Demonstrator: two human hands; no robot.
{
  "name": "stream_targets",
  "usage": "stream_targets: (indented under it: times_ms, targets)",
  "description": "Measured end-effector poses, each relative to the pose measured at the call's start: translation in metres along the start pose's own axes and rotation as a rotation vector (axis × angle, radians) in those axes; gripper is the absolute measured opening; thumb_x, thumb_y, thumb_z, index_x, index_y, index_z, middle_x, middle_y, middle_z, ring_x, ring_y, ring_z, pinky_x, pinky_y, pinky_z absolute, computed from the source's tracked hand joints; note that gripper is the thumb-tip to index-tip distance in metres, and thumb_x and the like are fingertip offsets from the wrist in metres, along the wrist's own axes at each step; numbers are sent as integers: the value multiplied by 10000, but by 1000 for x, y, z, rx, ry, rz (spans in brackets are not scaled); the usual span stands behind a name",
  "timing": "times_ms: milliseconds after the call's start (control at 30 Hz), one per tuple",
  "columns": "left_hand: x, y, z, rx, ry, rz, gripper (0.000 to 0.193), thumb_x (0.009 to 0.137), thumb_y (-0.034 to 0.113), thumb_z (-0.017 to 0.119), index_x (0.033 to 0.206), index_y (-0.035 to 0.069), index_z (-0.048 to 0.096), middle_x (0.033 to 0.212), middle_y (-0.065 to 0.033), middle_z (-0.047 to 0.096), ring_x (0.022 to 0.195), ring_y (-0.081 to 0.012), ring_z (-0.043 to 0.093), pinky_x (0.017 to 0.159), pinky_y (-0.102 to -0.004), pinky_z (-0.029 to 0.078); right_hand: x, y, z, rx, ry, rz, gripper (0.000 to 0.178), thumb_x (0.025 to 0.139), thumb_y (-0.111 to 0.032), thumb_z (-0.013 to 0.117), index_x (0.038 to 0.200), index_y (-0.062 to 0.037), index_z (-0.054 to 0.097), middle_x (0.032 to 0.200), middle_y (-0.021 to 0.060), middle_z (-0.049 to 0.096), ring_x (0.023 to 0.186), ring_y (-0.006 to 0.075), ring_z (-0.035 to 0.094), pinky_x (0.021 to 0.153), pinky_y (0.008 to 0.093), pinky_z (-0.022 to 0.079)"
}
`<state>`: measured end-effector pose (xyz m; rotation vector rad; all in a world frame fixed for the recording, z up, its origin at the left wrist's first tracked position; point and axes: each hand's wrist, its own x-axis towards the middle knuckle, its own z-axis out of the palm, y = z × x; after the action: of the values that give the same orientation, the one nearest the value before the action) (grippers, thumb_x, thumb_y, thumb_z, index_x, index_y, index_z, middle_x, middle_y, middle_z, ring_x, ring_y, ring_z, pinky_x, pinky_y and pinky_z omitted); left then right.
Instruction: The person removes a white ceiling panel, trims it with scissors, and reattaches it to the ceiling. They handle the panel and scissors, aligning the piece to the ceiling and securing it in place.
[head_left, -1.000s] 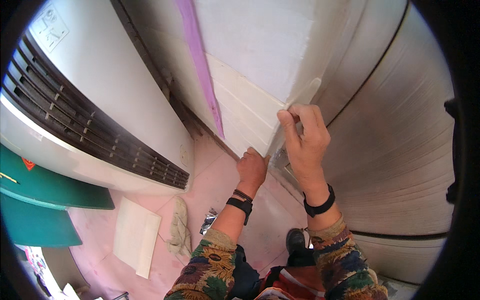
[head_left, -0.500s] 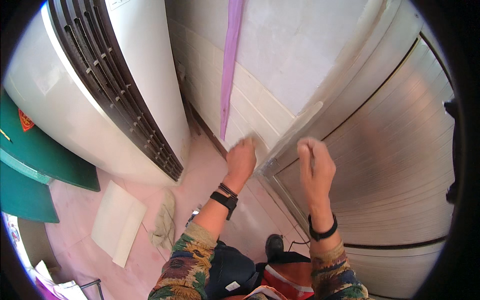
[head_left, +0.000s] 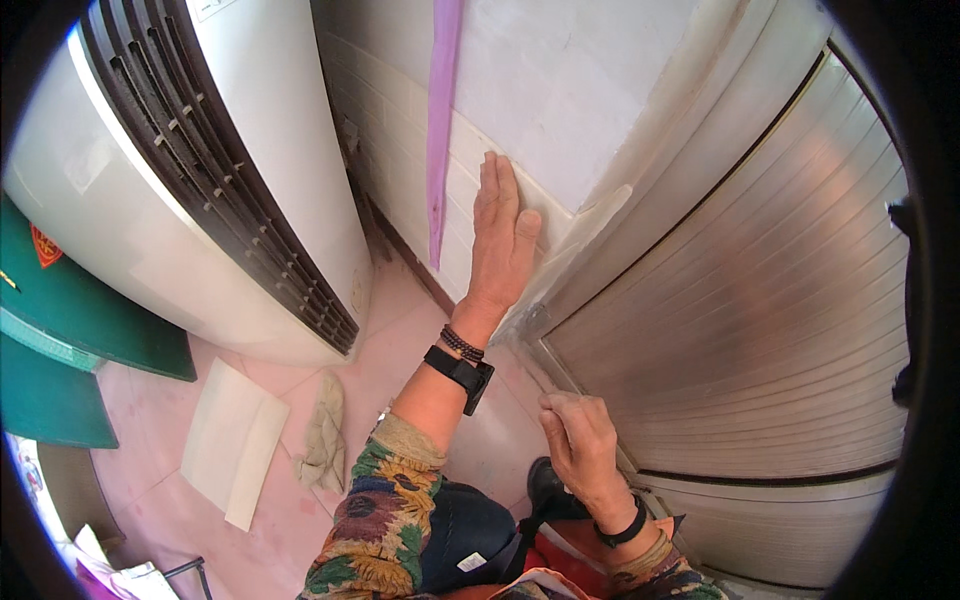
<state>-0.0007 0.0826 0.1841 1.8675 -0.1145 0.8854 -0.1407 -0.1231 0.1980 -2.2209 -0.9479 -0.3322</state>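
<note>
My left hand (head_left: 500, 235) is stretched out, fingers straight and together. It lies flat against the cream brick-patterned wall covering (head_left: 465, 190), just right of a long purple strip (head_left: 438, 130) that hangs down the wall. Lower and nearer to me, my right hand (head_left: 580, 440) is closed, with thumb and fingers curled together. It hovers above the pink floor beside the bottom of the ribbed metal door (head_left: 740, 330). Whatever its fingers may hold cannot be made out.
A tall white floor-standing air conditioner (head_left: 290, 150) with a dark grille stands at the left. On the pink tiled floor (head_left: 400, 310) lie a cream sheet (head_left: 235, 440) and a crumpled greyish cloth (head_left: 322, 435). Green furniture (head_left: 100, 310) curves in at the far left.
My left hand has gone up the wall and opened flat against it. My right hand has dropped lower and toward me, still closed. The view has shifted slightly.
</note>
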Motion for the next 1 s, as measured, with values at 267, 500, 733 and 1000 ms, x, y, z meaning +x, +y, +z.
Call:
stream_targets:
  times_ms: [267,500,733,1000]
  targets:
    - [-1,13,10,41,54,-11,760,1026,420,409,1551,-13,72,1607,-260,78,1493,-394,96,1207,-461,94,1,0,-4,19,-4,-27,200,801,-9,713,982,-50,639,876,100,664,758,290,603,712,388,445]
    - [-4,13,14,104,16,-8,766,1014,347,449,1547,-22,41,1601,-284,46,1495,-402,67,1210,-472,85,0,3,-8,-15,-46,-19,217,783,-4,724,978,-49,640,879,99,667,771,278,613,728,379,449]
    - [-18,-5,22,-109,-31,15,866,997,306,488,1525,-36,-107,1598,-279,-112,1496,-402,-73,1210,-478,14,1,-3,-2,42,-64,-18,208,791,-15,721,980,-46,638,904,97,670,789,280,614,744,379,449]
    - [-68,-27,53,33,-8,-80,968,939,171,596,1505,-54,-156,1579,-309,-142,1472,-473,-83,1205,-495,30,-3,5,-9,55,-66,1,203,797,-7,709,983,-29,630,936,119,662,799,306,609,766,385,456]
